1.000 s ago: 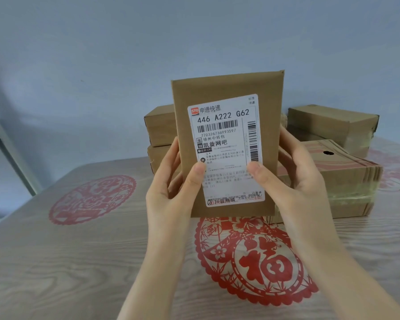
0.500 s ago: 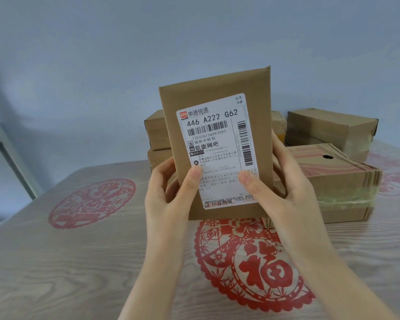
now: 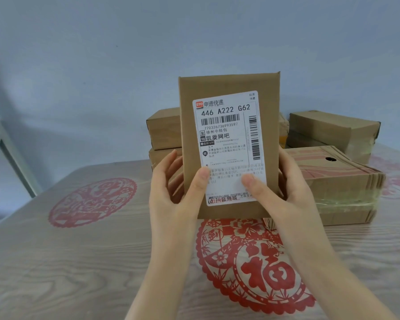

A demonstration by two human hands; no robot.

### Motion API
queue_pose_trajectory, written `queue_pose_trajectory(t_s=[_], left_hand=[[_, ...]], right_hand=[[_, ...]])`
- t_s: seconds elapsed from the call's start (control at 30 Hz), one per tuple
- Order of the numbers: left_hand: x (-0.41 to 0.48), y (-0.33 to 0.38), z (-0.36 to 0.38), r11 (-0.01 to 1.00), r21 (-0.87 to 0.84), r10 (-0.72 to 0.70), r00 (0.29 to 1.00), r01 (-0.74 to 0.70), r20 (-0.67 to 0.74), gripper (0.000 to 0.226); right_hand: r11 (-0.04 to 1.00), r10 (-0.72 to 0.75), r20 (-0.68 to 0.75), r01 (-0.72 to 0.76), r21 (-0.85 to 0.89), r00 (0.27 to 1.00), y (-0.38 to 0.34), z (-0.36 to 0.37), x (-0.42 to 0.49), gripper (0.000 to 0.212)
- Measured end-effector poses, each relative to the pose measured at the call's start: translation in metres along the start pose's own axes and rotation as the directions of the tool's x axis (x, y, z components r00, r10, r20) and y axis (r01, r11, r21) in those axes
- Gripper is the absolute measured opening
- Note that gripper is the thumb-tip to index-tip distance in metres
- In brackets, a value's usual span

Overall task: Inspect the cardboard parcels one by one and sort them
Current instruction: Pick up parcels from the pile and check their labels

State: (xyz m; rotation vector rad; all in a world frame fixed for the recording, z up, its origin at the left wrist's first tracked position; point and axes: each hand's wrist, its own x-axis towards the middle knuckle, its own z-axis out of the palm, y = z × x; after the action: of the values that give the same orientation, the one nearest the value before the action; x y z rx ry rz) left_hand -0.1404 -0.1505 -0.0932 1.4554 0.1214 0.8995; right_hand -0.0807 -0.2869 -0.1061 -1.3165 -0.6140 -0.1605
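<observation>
A flat brown cardboard parcel stands upright in the air before me, its white shipping label with barcodes facing me. My left hand grips its lower left edge, thumb on the label. My right hand grips the lower right edge, thumb also on the label. Behind it more cardboard parcels lie on the table: two stacked boxes at the left, a box at the back right, and a taped bundle of flat cartons at the right.
The wood-grain table carries red paper-cut decals, one at the left and a large one under my hands. A pale blue wall rises behind. A metal frame leans at the far left.
The held parcel has shifted slightly right and straightened upright. My thumbs have come closer together on the label.
</observation>
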Motion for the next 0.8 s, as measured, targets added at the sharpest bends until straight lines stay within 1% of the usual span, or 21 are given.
queue_pose_trajectory(t_s=[0.07, 0.13, 0.27, 0.37, 0.5, 0.57, 0.63, 0.7, 0.8], left_hand=[[-0.002, 0.000, 0.002, 1.000, -0.005, 0.003, 1.000, -0.003, -0.002, 0.074], [-0.004, 0.000, 0.003, 1.000, 0.003, 0.000, 1.000, 0.000, 0.000, 0.072], [0.000, 0.001, -0.002, 1.000, -0.014, -0.017, 1.000, 0.016, -0.027, 0.059], [0.005, 0.000, -0.006, 0.999, -0.026, -0.040, 0.999, 0.039, -0.029, 0.060], [0.002, -0.004, -0.002, 0.999, 0.027, -0.046, 0.998, 0.045, 0.031, 0.068], [0.001, -0.005, -0.001, 0.998, 0.038, -0.052, 0.997, 0.049, 0.057, 0.069], [0.003, -0.006, -0.002, 0.998, 0.040, -0.051, 0.997, 0.049, 0.054, 0.073], [0.005, -0.006, -0.005, 0.998, 0.034, -0.046, 0.999, 0.046, 0.027, 0.083], [0.007, -0.006, -0.006, 0.998, 0.044, -0.035, 0.999, 0.035, 0.005, 0.091]], right_hand=[[1.000, 0.013, -0.012, -0.012, 0.014, 1.000, 0.000, 0.000, 0.000, 0.076], [1.000, 0.028, 0.004, -0.028, -0.005, 1.000, 0.000, 0.000, 0.000, 0.076], [0.979, 0.040, 0.101, -0.019, -0.204, 0.994, 0.000, 0.001, 0.001, 0.093], [0.971, 0.038, 0.112, -0.010, -0.238, 0.993, 0.001, 0.002, 0.002, 0.098], [0.974, 0.101, 0.085, -0.081, -0.210, 0.991, -0.003, -0.002, 0.005, 0.104], [0.975, 0.115, 0.097, -0.094, -0.201, 0.989, -0.005, -0.004, 0.006, 0.105], [0.975, 0.107, 0.133, -0.078, -0.206, 0.985, -0.006, -0.003, 0.005, 0.108], [0.974, 0.097, 0.173, -0.058, -0.218, 0.980, -0.006, -0.001, 0.003, 0.112], [0.976, 0.099, 0.163, -0.063, -0.208, 0.982, -0.008, -0.001, 0.004, 0.112]])
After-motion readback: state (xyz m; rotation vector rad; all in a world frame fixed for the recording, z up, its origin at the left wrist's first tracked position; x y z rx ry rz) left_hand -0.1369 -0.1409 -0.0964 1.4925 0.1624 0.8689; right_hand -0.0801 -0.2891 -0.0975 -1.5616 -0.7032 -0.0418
